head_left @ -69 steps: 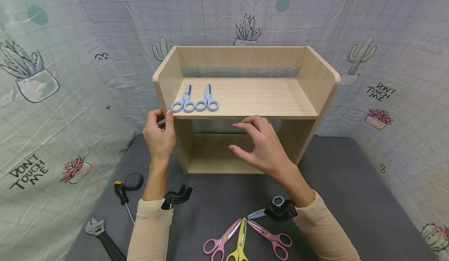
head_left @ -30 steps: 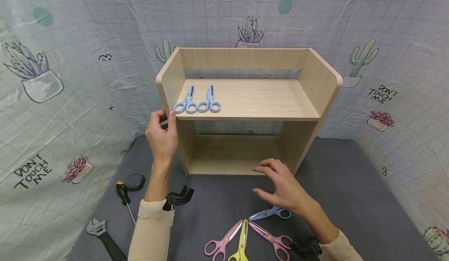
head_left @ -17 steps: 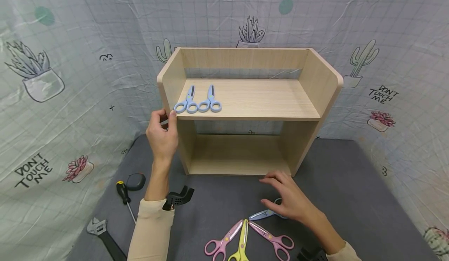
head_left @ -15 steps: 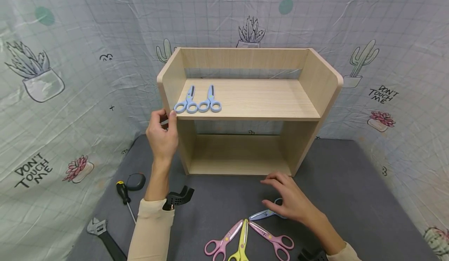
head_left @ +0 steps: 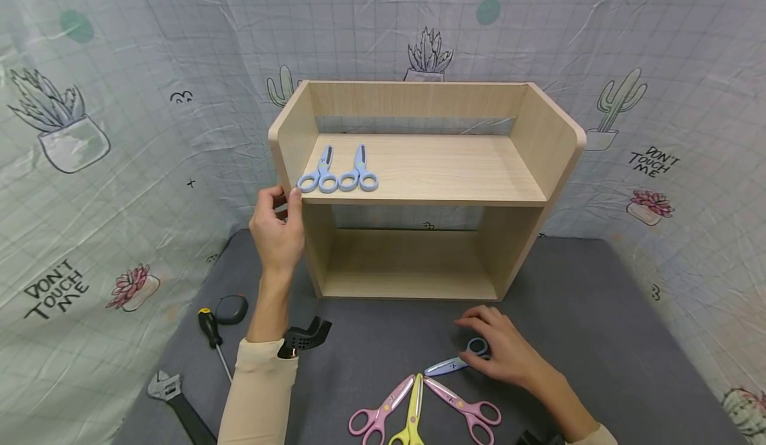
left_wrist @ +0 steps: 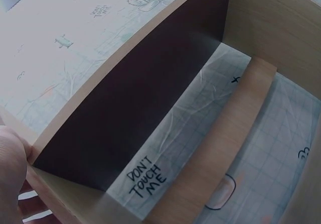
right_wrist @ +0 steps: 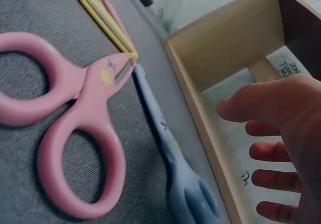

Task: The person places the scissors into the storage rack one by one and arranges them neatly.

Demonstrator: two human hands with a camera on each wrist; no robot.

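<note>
Scissors [head_left: 414, 405] lie on grey tabletop [head_left: 592, 338], printed cloth [head_left: 359, 26] behind.

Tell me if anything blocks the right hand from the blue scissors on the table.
Nothing visible does. The right hand is by the handle end of the blue scissors, and the nearest pink scissors lie off to one side.

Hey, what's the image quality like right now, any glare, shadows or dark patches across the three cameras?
Head view: soft, even light, wooden shelf clear; left wrist view: backdrop cloth washed out at upper left, shelf's dark panel nearly black; right wrist view: dimmer, dark shadow beside the blue scissors.
</note>
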